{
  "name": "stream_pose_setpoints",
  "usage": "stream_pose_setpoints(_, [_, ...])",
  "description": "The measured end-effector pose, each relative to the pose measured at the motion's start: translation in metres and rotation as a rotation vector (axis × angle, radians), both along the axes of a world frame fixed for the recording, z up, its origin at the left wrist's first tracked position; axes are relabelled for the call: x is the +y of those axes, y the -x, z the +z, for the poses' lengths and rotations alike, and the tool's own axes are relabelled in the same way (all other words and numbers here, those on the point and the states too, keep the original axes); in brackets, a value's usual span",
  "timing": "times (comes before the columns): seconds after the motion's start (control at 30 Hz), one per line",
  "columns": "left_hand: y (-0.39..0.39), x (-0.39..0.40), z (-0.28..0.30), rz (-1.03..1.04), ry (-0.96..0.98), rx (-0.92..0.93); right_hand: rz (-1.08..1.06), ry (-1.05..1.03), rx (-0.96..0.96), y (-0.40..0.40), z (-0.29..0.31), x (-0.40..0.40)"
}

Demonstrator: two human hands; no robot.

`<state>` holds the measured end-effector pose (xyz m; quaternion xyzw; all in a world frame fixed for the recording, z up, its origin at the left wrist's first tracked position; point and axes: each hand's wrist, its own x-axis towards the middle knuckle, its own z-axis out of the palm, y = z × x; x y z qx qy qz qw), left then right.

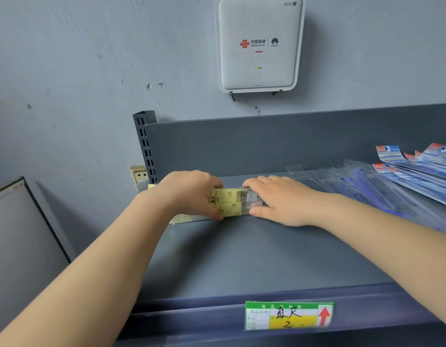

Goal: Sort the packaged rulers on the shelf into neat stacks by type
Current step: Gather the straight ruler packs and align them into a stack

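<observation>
Both hands bracket the yellow-labelled rulers (229,201) at the shelf's (242,254) back left — left hand (192,194) and right hand (279,199), fingers curled round the ends, likely squaring the stack; blue-labelled rulers (417,171) lie fanned at right.

A small stack of yellow-labelled rulers (230,202) in clear sleeves lies flat near the back left of the grey shelf (242,259), its length running left to right, both ends covered. Well apart to the right, a loose heap of clear-sleeved rulers (362,189) fans out at an angle, and beyond it blue-and-red-headed ruler packs (417,169) overlap untidily toward the shelf's right edge.
</observation>
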<state>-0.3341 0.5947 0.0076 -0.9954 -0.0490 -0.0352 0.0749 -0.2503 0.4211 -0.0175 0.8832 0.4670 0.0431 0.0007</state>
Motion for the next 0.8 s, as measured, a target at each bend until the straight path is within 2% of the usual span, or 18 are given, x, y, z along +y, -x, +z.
stream_pose_setpoints(0.17, [0.014,0.006,0.006,-0.014,-0.050,-0.053,0.013,-0.024,-0.002,-0.002,0.002,0.001])
stream_pose_setpoints(0.3, [0.043,0.024,0.007,-0.031,-0.040,-0.229,0.014,-0.054,-0.063,-0.001,-0.002,0.001])
stream_pose_setpoints(0.43, [0.058,0.027,-0.016,-0.001,-0.108,-0.142,0.018,-0.066,-0.111,0.000,-0.008,0.001])
stream_pose_setpoints(0.63, [0.065,0.029,-0.014,-0.050,-0.103,-0.365,0.041,-0.125,-0.155,0.003,-0.014,-0.002])
stream_pose_setpoints(0.67, [0.066,0.030,-0.016,-0.052,-0.077,-0.361,0.042,-0.125,-0.154,0.003,-0.014,-0.002])
stream_pose_setpoints(0.77, [0.065,0.032,-0.022,0.005,-0.103,-0.192,0.037,-0.111,-0.145,0.004,-0.014,-0.002])
stream_pose_setpoints(0.8, [0.066,0.034,-0.022,0.012,-0.096,-0.207,0.036,-0.114,-0.144,0.003,-0.014,-0.002])
